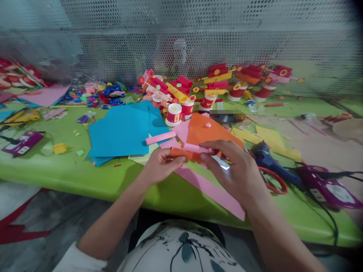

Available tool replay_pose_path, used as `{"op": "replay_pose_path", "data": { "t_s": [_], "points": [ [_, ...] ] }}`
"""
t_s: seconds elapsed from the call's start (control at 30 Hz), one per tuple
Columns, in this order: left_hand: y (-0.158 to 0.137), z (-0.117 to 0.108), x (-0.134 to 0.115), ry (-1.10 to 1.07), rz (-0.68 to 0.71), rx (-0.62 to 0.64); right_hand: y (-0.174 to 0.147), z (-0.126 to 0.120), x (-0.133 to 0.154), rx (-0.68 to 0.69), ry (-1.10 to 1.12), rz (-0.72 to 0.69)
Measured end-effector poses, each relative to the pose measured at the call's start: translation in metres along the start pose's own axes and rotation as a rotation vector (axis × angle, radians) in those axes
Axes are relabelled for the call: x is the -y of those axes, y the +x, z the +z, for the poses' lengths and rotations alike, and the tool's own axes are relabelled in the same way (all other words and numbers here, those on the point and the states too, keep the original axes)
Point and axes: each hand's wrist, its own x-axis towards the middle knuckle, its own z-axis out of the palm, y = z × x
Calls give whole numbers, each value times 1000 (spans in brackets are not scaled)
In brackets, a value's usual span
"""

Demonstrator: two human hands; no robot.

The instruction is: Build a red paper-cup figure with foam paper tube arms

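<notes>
Two hands of mine meet over a crowded green table [93,168], with a purple box [22,143] and a yellow glue gun [28,118] at its far left. Next come a yellow block [59,148] and, farther back, a heap of coloured bits [99,92]. Blue sheets [121,130] lie stacked to the left of my grip, and a loose pink tube [160,138] rests at their right edge. My left hand [159,164] has its thumb and fingers closed on the left end of an orange strip [181,153], held up above the table in front of me. A pink roll [193,147] lies along the strip's far side. Behind stand red-and-white cups [173,114]. My right hand [238,166] pinches the strip's right end, thumb nearest me, index finger over the roll; I can't tell whether the roll is stuck to the strip. Below it a long pink strip [210,187] slants to the table's front edge. An orange sheet [210,128] lies beyond my fingers. Farther right sit a red loop handle [280,186], a blue glue gun [269,162] and another purple box [329,185].
</notes>
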Motion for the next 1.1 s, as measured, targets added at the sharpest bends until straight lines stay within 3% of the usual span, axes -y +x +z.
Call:
{"op": "replay_pose_path", "data": {
  "t_s": [1.1],
  "points": [
    [2, 2, 3, 109, 103, 22, -9, 16, 5, -95, 17, 58]
  ]
}}
